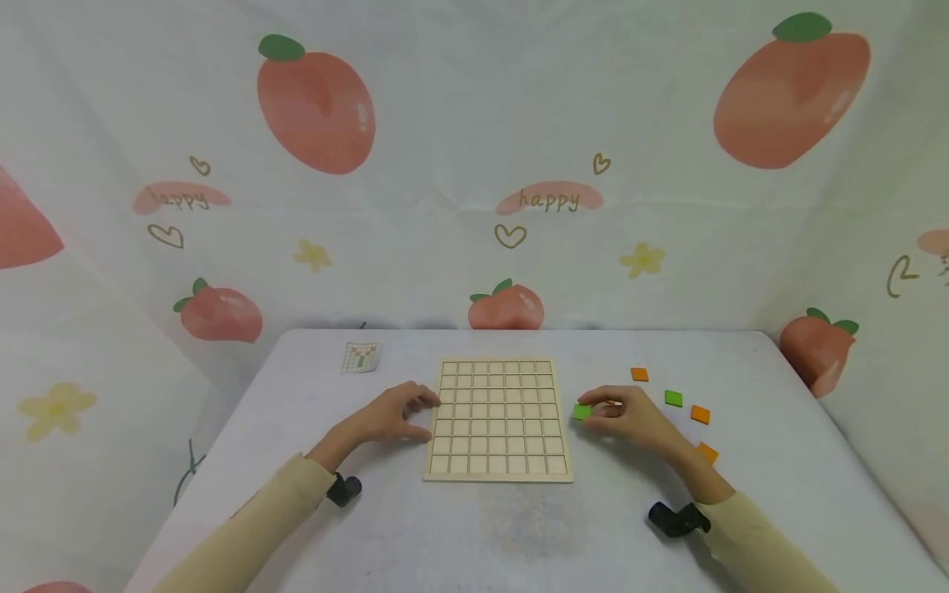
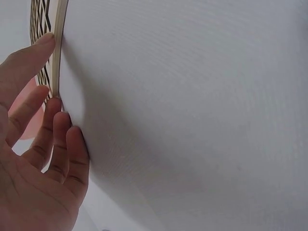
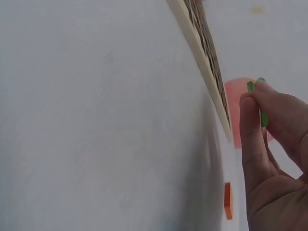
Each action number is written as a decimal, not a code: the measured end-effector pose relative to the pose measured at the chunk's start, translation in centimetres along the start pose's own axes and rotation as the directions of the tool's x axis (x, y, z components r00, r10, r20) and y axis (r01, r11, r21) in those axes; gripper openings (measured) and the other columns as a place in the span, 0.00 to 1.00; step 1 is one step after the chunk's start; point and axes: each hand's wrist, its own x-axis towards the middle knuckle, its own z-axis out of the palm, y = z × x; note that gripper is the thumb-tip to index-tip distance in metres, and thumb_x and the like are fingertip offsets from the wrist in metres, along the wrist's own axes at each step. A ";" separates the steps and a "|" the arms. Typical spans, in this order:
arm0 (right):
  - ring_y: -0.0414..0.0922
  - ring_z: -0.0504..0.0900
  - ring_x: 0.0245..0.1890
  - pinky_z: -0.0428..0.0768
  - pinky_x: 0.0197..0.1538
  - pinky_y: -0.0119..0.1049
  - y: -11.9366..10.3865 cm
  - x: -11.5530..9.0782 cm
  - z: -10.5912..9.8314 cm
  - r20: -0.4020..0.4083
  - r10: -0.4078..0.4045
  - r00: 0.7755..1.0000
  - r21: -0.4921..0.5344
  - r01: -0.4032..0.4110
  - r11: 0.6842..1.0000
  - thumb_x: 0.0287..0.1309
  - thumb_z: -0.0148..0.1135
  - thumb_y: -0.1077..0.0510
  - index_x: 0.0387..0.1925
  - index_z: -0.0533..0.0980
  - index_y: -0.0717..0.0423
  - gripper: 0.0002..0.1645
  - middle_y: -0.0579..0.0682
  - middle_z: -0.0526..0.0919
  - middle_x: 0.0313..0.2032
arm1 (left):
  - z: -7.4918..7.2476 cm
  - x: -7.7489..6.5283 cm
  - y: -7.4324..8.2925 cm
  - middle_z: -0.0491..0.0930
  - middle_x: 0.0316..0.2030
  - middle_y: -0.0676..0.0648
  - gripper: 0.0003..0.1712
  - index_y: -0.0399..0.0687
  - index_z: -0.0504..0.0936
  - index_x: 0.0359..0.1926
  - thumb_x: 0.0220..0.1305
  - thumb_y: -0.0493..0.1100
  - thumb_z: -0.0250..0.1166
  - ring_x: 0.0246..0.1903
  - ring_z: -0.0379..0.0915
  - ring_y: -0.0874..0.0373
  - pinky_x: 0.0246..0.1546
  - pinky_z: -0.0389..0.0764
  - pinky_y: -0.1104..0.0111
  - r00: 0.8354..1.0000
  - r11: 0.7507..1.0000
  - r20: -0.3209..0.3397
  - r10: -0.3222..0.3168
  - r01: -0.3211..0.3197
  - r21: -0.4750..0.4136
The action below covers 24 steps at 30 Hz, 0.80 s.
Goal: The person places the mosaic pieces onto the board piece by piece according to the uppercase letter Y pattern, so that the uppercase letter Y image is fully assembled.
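A pale wooden grid board with square recesses lies flat on the table. My left hand touches its left edge, thumb and fingers apart; in the left wrist view the fingertips meet the board's rim. Just off the board's right edge, my right hand pinches a small green square tile between thumb and fingers. In the right wrist view that tile is mostly hidden by the fingers.
Right of the board lie an orange tile, a green tile and another orange tile. One more orange tile sits by the right wrist. A small patterned card rests at the back left. A printed curtain hangs behind the table.
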 end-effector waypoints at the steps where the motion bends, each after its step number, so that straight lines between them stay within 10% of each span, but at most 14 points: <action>1: 0.45 0.84 0.37 0.81 0.40 0.31 -0.1 0.2 0.2 0.009 -0.011 1.000 0.000 0.011 1.000 0.56 0.75 0.64 0.50 0.82 0.66 0.20 0.59 0.83 0.48 | 0.0 0.0 0.0 0.77 0.53 0.47 0.30 0.42 0.79 0.57 0.56 0.45 0.79 0.49 0.74 0.50 0.47 0.78 0.58 1.000 1.000 0.001 -0.003 0.003 -0.001; 24: 0.44 0.83 0.29 0.81 0.35 0.32 -2.3 3.7 8.2 0.209 -0.169 0.963 0.001 0.173 0.985 0.53 0.77 0.65 0.44 0.85 0.63 0.15 0.49 0.86 0.31 | 0.0 0.0 0.3 0.78 0.52 0.47 0.30 0.42 0.79 0.57 0.56 0.43 0.79 0.49 0.74 0.50 0.48 0.77 0.57 1.000 1.000 -0.002 -0.024 0.024 0.020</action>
